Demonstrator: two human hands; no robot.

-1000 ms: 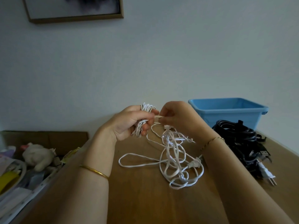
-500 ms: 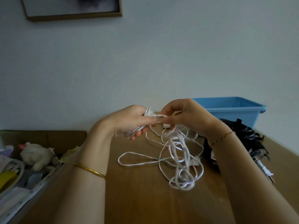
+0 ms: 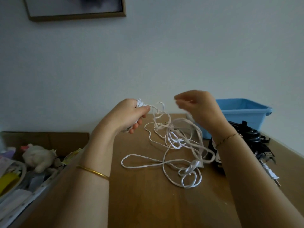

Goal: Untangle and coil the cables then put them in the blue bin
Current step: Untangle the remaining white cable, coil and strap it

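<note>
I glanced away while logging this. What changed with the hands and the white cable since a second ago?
The right hand, earlier pinching the white cable beside the left hand, has pulled away to the right; motion blur hides whether it holds a strand. The left hand still grips its coiled bundle. The blue bin and black cables stayed put.

bare table point(image 3: 144, 203) in front, white cable point(image 3: 179, 145) loops mid-table, black cables point(image 3: 253, 137) crowding blue bin point(image 3: 243, 111)
</note>
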